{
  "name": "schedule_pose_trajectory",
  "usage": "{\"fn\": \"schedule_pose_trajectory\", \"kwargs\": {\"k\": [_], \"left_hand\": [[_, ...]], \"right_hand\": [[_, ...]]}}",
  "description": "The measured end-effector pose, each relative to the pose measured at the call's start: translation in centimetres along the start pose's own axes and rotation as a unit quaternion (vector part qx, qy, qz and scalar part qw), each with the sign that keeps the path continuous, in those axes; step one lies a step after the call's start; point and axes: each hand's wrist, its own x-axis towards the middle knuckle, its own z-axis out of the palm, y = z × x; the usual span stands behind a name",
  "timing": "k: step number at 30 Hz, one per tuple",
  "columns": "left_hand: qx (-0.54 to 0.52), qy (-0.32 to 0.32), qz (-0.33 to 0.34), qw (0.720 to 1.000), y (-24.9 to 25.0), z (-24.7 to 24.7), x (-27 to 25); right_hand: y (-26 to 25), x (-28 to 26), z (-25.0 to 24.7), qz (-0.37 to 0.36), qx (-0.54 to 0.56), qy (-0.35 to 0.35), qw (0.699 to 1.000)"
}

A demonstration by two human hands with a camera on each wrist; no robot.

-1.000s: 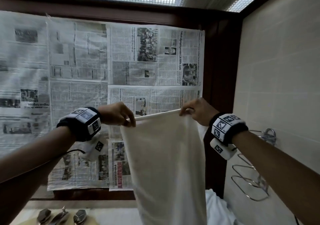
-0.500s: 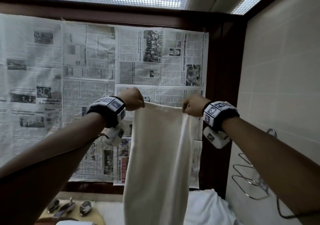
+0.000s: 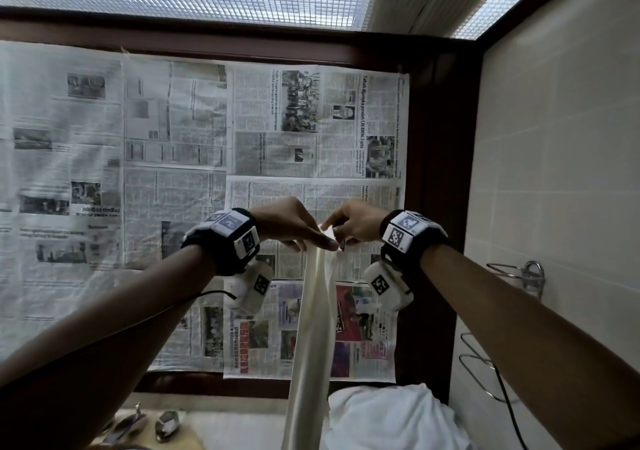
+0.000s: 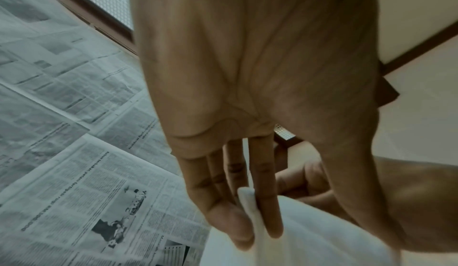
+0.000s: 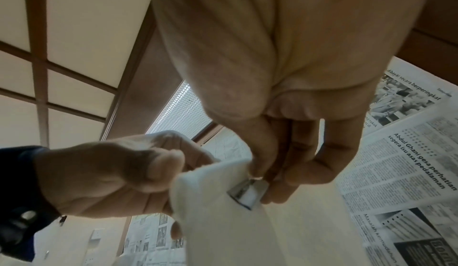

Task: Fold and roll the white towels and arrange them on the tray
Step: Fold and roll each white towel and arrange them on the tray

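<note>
White terry cloth, soft and matte, hangs in one narrow doubled strip: the towel (image 3: 313, 328) is held up in the air in front of the newspaper sheets (image 3: 173, 179) taped over the far wall, and its lower end is cut off by the bottom edge of the head view. The left hand (image 3: 294, 226) and the right hand (image 3: 353, 224) meet at its top edge, almost touching. The left hand pinches a corner, the cloth wedged between nearly straight fingers (image 4: 266, 201). The right hand grasps the other corner with curled fingers (image 5: 319, 160); a small shiny label (image 5: 247, 192) sits just under them, its print too blurred to read. Below, a rumpled heap of more white towels (image 3: 391, 418) lies on the pale counter (image 3: 221, 429), partly hidden by the right forearm. Faceted metal tap handles (image 3: 166, 423) show at the lower left, half cut off. A chrome wire rack (image 3: 519, 271) juts from the tiled side wall.
</note>
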Motion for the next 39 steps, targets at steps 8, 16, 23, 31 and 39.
{"fn": "schedule_pose_trajectory", "kwargs": {"k": [8,16,23,31,39], "left_hand": [[0.038,0.024,-0.014,0.999,-0.1,1.0,0.1],[0.082,0.046,0.034,0.995,-1.1,0.1,0.4],[0.147,0.133,0.074,0.977,-2.4,-2.0,-0.1],[0.149,0.203,0.096,0.963,-3.0,-3.7,-0.1],[0.233,0.212,0.112,0.942,-2.0,-3.4,-0.4]], "right_hand": [[0.8,-0.8,0.6,-0.026,-0.044,0.048,0.998],[2.5,-1.3,0.1,-0.035,-0.057,0.065,0.996],[5.3,-2.3,-1.1,-0.003,-0.223,0.099,0.97],[4.5,-1.0,-1.5,-0.076,-0.124,0.176,0.973],[4.3,-1.1,-1.4,-0.075,-0.083,0.243,0.964]]}}
